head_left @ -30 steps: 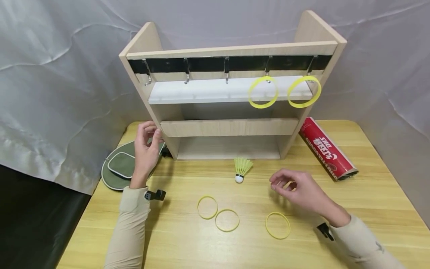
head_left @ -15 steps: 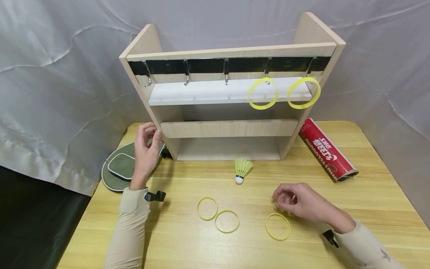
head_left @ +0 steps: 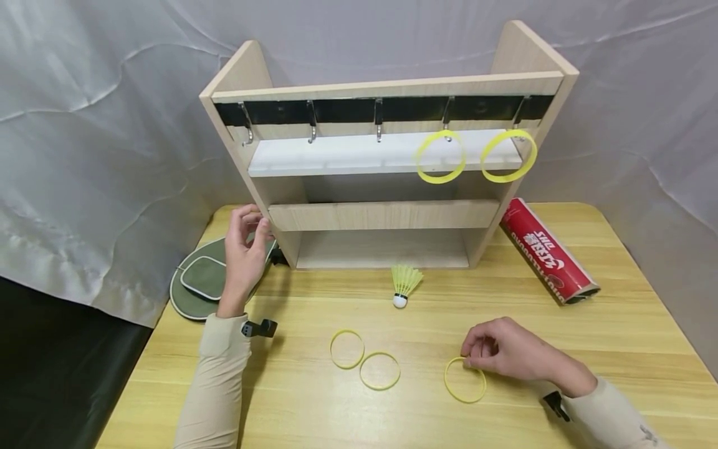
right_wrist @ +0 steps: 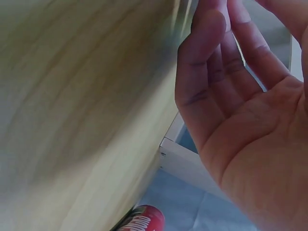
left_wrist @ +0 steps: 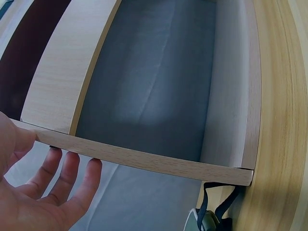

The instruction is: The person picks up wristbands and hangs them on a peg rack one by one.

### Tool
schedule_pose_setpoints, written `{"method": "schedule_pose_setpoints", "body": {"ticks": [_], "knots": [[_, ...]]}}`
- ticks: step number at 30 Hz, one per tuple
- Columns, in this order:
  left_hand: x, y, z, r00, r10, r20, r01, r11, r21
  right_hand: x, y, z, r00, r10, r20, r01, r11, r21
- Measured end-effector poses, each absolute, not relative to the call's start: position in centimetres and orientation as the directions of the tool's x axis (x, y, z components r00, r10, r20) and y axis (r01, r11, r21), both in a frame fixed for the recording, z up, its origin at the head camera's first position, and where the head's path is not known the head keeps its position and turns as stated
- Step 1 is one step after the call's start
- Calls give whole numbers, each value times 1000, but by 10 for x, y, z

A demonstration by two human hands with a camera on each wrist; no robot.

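My left hand holds the left side panel of a wooden shelf; in the left wrist view the thumb is on one side of its edge and the curled fingers on the other. On the table, my right hand pinches the far rim of a thin yellow ring lying flat. In the right wrist view my right thumb and fingertips come together at the top, beside a yellow sliver. Two more yellow rings lie left of it, the nearer one and the farther one.
Two yellow rings, one beside another, hang from the shelf's right hooks. A yellow shuttlecock lies before the shelf. To the right is a red tube; to the left, a green racket cover.
My right hand has come down and toward the near side, from above the table to the rim of the right-hand ring, its fingers closing there. The left hand has stayed on the shelf.
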State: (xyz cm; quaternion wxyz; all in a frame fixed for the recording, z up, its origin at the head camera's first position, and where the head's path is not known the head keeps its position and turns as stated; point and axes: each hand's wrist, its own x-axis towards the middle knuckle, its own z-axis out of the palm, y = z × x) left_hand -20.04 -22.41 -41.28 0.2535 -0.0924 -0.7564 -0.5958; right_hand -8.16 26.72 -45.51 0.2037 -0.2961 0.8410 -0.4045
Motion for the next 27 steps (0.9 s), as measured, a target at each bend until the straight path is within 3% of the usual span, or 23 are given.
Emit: {"method": "schedule_pose_setpoints", "body": {"ticks": [13, 27], "knots": [[-199, -223, -414, -857, -161, 490, 440, 270, 857, -78, 267, -466, -747, -659, -88, -353, 506, -787], [-201, -223, -413, -844, -160, 512, 462, 268, 845, -82, 271, -471, -770, -633, -86, -283, 459, -842]]}}
